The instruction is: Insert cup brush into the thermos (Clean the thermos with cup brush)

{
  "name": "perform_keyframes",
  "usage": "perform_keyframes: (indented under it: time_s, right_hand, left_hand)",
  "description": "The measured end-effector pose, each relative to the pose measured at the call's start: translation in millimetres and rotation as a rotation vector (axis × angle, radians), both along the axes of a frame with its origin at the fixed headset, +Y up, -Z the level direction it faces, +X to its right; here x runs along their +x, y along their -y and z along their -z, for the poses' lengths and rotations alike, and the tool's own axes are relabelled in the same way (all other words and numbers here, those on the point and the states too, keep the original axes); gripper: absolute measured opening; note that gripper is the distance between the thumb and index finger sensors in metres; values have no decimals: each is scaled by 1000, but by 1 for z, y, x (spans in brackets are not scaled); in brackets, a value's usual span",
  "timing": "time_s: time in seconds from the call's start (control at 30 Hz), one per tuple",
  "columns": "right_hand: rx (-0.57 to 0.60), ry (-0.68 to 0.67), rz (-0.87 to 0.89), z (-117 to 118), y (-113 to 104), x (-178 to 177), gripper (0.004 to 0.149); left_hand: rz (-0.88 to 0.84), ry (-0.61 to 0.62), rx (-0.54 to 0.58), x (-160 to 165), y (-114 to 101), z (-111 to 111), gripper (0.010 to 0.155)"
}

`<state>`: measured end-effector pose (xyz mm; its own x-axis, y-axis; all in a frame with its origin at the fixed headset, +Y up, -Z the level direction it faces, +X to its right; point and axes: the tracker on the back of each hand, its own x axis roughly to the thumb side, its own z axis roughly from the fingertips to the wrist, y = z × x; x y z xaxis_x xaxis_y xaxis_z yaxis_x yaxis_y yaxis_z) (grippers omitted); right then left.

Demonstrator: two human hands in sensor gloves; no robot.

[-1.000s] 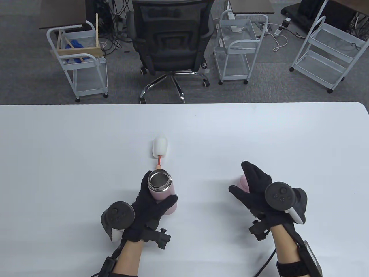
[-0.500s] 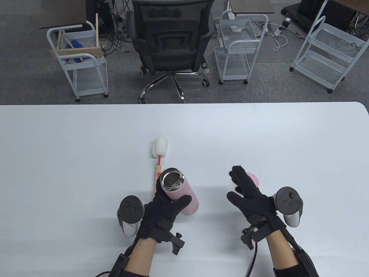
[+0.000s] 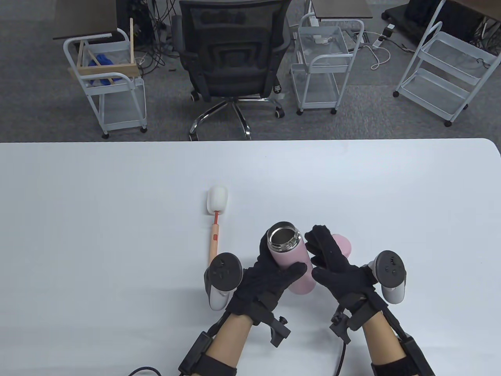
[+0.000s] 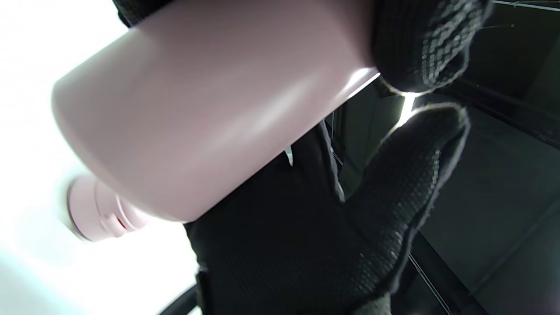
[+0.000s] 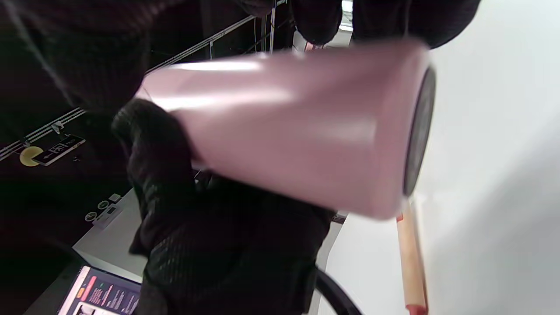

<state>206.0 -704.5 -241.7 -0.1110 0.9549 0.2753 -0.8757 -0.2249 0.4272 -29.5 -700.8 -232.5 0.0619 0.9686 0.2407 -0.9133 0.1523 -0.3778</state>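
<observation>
Table view first: compared with half a second back, the left hand (image 3: 270,282) has carried the pink thermos (image 3: 291,258) over to the right, so it's now right beside the right hand (image 3: 336,266) instead of sitting over the brush handle. Left fingers are wrapped around the thermos body, open steel mouth tilted up and away. The right hand is open, fingers spread, just beside the thermos; can't tell if it's touching. The cup brush (image 3: 215,223) hasn't budged, lying on the desk (image 3: 98,215) with its white head pointing away, and more of its handle shows now. The pink lid (image 3: 342,243) is mostly hidden behind the right hand.

Left wrist view: thermos (image 4: 210,113) fills the frame, blurry, mouth end cut off at the top. The lid (image 4: 98,214) peeks out under it on the desk. The right hand's open palm (image 4: 332,227) sits behind it.

Right wrist view: thermos base (image 5: 306,131) is close up, left hand (image 5: 210,236) gripping it. Only the brush's wooden handle (image 5: 411,267) shows.
</observation>
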Motion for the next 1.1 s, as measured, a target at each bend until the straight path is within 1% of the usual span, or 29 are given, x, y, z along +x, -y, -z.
perform_keyframes:
  time_s: [0.07,0.17,0.23,0.33,0.4,0.43,0.5,0.53,0.6,0.67,0.7,0.73,0.8,0.93,1.1]
  right_hand:
    - [-9,-35,-15,0,-1,0,88]
    - [-12,-38,2,-1,-3,3,87]
    - [-1,-44,-17,0,-5,5,87]
    - [27,-4,-56,-2,-8,8,90]
    - [36,11,-75,-2,-10,7,94]
    - [54,13,-71,-2,-10,8,95]
    - [46,24,-42,-2,-10,9,95]
    - [48,29,-26,-2,-10,10,93]
    - [40,27,1,-1,-9,13,93]
    - [45,64,22,0,-8,17,93]
    - [41,76,32,1,-7,20,94]
    - [33,79,38,2,-7,22,95]
    - [26,99,53,3,-5,28,96]
    - [21,175,68,5,1,38,102]
    - [5,236,73,7,6,49,104]
  left_hand:
    - [-29,25,-16,8,-3,1,84]
    - [-68,55,-40,16,-6,1,81]
    - [-68,82,-26,18,-8,1,79]
    - [-67,146,-16,19,-10,1,69]
    - [-81,193,-17,16,-12,2,58]
    - [-75,201,-16,14,-13,2,56]
    - [-52,210,8,9,-15,3,51]
    - [-33,204,21,5,-17,3,46]
    - [15,152,51,-5,-22,1,44]
    - [71,83,99,-18,-26,0,67]
    - [73,70,106,-25,-27,-1,75]
    - [65,62,102,-31,-28,-1,80]
    - [53,20,87,-48,-28,-2,84]
    - [71,-150,100,-88,-24,-3,86]
    - [75,-261,78,-130,-13,-2,84]
